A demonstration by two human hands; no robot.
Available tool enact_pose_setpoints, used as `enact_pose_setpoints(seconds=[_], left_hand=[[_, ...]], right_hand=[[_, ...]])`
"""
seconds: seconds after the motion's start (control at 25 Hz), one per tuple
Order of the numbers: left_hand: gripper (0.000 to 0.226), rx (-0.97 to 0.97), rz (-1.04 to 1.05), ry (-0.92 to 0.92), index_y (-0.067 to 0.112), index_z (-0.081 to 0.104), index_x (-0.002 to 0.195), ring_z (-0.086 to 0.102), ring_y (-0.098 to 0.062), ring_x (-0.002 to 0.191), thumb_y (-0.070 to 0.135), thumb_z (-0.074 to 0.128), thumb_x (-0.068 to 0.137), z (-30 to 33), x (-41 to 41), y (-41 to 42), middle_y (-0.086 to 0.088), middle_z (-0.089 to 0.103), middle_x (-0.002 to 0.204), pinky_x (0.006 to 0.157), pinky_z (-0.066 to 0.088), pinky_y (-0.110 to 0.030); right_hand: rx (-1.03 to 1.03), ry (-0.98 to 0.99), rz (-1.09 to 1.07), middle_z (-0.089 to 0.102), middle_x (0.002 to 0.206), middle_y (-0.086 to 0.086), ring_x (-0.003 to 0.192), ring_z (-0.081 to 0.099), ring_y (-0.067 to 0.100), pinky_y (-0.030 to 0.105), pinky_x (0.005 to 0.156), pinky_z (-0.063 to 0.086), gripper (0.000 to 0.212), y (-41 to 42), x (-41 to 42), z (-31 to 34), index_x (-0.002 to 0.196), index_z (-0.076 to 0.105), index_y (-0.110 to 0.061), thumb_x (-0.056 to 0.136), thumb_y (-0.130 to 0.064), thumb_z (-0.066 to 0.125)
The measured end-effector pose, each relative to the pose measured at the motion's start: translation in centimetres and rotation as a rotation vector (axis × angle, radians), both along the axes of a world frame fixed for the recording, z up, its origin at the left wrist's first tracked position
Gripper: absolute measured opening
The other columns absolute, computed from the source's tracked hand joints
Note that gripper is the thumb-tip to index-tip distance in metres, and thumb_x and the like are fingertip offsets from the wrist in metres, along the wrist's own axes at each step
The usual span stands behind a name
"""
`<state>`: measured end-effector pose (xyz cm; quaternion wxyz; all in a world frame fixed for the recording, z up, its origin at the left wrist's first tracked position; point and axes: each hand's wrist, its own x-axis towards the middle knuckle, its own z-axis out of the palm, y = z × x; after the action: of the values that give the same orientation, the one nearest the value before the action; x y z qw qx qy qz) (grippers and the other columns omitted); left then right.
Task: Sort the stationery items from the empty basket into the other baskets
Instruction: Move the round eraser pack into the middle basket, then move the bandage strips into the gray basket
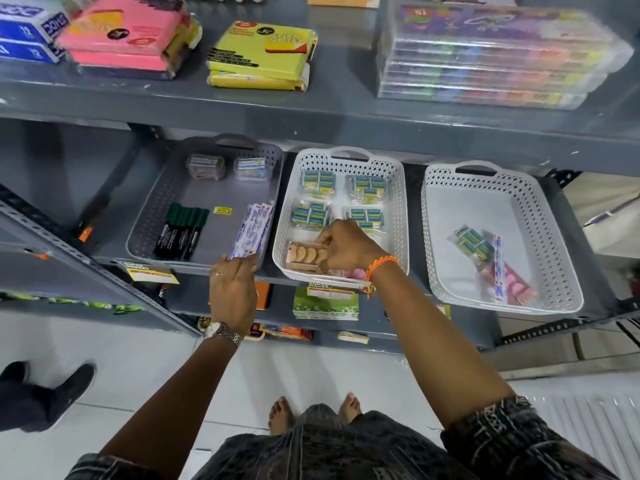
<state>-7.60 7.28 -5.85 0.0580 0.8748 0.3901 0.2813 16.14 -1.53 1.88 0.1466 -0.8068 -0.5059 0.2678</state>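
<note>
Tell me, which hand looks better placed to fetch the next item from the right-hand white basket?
Probably the right hand: it sits over the middle basket, next to the right-hand white basket. The left hand is farther off at the grey basket, holding long packets.

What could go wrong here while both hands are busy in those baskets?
The middle basket juts past the shelf edge, so the right hand pressing on the orange pack might tip it. The white strips held by the left hand lean on the grey basket wall and could slide out.
</note>
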Motion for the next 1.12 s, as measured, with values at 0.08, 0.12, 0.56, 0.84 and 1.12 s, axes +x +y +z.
enact_pose_setpoints(seconds=[0.08, 0.12, 0.56, 0.84, 1.12], left_hand=[[0.037, -0.013, 0.002, 0.011, 0.006, 0.068, 0.121, 0.063, -0.044, 0.101, -0.006, 0.059, 0.087, 0.0, -0.1, 0.0, -0.019, 0.072, 0.111, 0.098, 0.045, -0.05], [0.036, -0.025, 0.005, 0.015, 0.005, 0.067, 0.122, 0.063, -0.044, 0.102, -0.005, 0.058, 0.088, 0.0, -0.2, 0.0, -0.019, 0.071, 0.112, 0.099, 0.045, -0.05], [0.03, 0.08, 0.011, -0.034, 0.003, 0.071, 0.11, 0.062, -0.044, 0.087, -0.009, 0.06, 0.084, 0.3, 0.0, -0.3, -0.021, 0.071, 0.095, 0.078, 0.045, -0.046], [0.027, 0.105, -0.004, -0.048, 0.002, 0.072, 0.11, 0.062, -0.044, 0.085, -0.004, 0.055, 0.089, -0.4, 0.0, 0.2, -0.021, 0.071, 0.093, 0.076, 0.043, -0.045], [0.028, 0.117, -0.018, -0.044, 0.003, 0.071, 0.112, 0.061, -0.044, 0.086, 0.004, 0.051, 0.092, -0.6, -0.1, 0.3, -0.021, 0.071, 0.095, 0.078, 0.043, -0.047]], right_hand=[[-0.012, 0.007, 0.005, 0.069, 0.115, 0.008, 0.112, 0.06, 0.022, 0.032, 0.094, 0.054, 0.069, 0.3, 0.0, 0.0, 0.119, 0.07, -0.009, 0.056, -0.026, 0.093], [-0.017, 0.015, 0.008, 0.069, 0.116, 0.008, 0.111, 0.062, 0.022, 0.031, 0.093, 0.055, 0.07, 0.3, 0.0, 0.1, 0.12, 0.07, -0.009, 0.056, -0.026, 0.093], [0.379, 0.102, -0.607, 0.072, 0.105, 0.004, 0.091, 0.068, 0.016, 0.024, 0.082, 0.053, 0.054, -12.1, 8.0, 4.2, 0.115, 0.072, -0.008, 0.067, -0.022, 0.091], [0.104, -0.272, -1.078, 0.07, 0.103, 0.031, 0.097, 0.068, 0.042, 0.038, 0.08, 0.054, 0.043, -20.6, 12.0, 1.8, 0.102, 0.067, 0.011, 0.07, -0.012, 0.082], [-0.081, -0.309, -1.114, 0.065, 0.109, 0.032, 0.1, 0.067, 0.046, 0.046, 0.081, 0.057, 0.043, -20.9, 12.6, 0.2, 0.113, 0.06, 0.008, 0.081, -0.018, 0.072]])
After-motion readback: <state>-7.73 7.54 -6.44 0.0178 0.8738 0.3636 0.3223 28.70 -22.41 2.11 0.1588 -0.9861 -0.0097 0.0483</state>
